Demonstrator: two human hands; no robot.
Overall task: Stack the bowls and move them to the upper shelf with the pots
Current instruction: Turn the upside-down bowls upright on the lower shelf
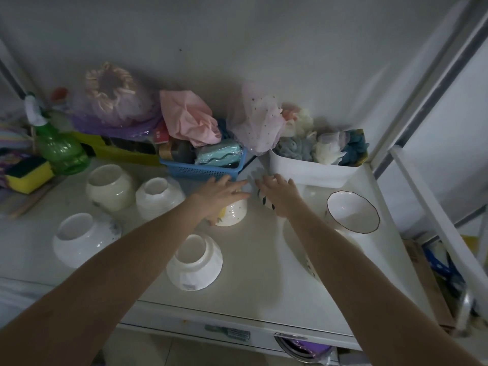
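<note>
Head camera view: a person's two bare arms reach across a white shelf point(250, 281) scattered with bowls. The left hand point(220, 192) lies palm-down over an upturned speckled bowl point(233, 213), fingers spread and draped on its base rather than closed around it, apparently to steady or lift it. The right hand point(274, 192) covers a dark-marked bowl point(264, 200) just beside it, fingers loosely extended; whether they grip it cannot be told. Four white bowls rest upside down to the left and near: one cream point(111, 187), one ridged point(158, 198), one at far left point(83, 240), one nearest point(195, 262). A dark-rimmed bowl point(352, 211) sits upright at right. A blue basket point(200, 169) and a white bin point(314, 169) line the far wall. No stack is formed yet; the upper shelf with pots is out of view.
</note>
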